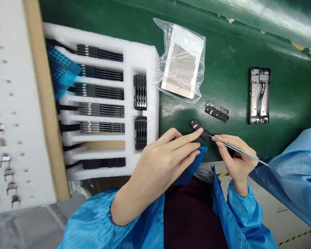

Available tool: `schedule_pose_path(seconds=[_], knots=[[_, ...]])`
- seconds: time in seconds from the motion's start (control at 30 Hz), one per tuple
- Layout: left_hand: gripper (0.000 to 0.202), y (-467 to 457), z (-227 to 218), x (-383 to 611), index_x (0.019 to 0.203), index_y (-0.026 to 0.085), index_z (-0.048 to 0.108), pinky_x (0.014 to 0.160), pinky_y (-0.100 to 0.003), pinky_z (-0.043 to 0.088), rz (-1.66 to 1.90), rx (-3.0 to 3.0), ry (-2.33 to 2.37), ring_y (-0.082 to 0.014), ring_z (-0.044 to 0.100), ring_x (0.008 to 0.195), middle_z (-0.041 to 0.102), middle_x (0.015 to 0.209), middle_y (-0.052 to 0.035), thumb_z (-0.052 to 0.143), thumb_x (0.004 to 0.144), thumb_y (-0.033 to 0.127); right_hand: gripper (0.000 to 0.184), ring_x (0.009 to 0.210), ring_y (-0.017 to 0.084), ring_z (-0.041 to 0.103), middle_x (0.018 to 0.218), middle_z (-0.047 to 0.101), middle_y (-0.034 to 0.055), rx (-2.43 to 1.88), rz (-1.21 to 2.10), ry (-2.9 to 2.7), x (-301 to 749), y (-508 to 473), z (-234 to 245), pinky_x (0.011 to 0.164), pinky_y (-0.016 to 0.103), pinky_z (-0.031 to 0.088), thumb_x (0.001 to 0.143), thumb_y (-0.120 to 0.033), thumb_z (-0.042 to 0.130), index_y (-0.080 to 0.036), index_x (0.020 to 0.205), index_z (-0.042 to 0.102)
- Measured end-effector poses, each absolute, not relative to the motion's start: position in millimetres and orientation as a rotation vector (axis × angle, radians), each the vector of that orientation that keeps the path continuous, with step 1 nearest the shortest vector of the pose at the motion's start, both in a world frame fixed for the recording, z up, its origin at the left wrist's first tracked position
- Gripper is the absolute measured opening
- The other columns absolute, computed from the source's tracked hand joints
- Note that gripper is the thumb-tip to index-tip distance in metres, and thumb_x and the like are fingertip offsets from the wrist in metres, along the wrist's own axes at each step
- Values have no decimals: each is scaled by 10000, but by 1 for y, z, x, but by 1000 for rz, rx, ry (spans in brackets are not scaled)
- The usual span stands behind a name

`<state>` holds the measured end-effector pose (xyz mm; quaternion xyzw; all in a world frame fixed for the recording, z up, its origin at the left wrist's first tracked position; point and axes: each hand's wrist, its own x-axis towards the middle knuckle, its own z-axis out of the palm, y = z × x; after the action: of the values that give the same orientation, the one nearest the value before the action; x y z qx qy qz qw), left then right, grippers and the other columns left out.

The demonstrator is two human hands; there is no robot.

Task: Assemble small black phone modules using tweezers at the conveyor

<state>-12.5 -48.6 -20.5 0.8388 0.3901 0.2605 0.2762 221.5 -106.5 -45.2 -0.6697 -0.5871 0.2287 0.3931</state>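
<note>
Black module (196, 123) lies on the green table (230, 45), pressed by the left hand (168, 154); whether its curled fingers grip the blue sheet (188, 173), I cannot tell. The right hand (238, 160) pinches tweezers (261, 162), tip at the module. Beyond lie two similar modules (217, 112).

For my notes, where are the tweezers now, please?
In the head view, the tweezers are right of centre, in the right hand, tips at a black part.
</note>
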Motion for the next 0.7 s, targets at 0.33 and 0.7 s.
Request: schedule_pose_path(seconds=[0.33,0.7], knots=[[114,-50,-21,-12,1138,154,807,866,-366,668,699,2252,1035,-210,633,912,802,1453,-28,699,1100,157,181,1156,342,854,1156,878,2,-1700,617,-1518,225,-110,-47,775,512,761,1066,-390,753,-508,1181,826],[110,-48,-21,-12,1123,160,806,867,-364,670,703,2245,1046,-209,644,910,802,1452,-31,698,1102,165,134,1117,306,856,1100,880,2,-1714,591,-1521,222,-107,-44,903,513,746,1073,-405,746,-454,1157,838]])
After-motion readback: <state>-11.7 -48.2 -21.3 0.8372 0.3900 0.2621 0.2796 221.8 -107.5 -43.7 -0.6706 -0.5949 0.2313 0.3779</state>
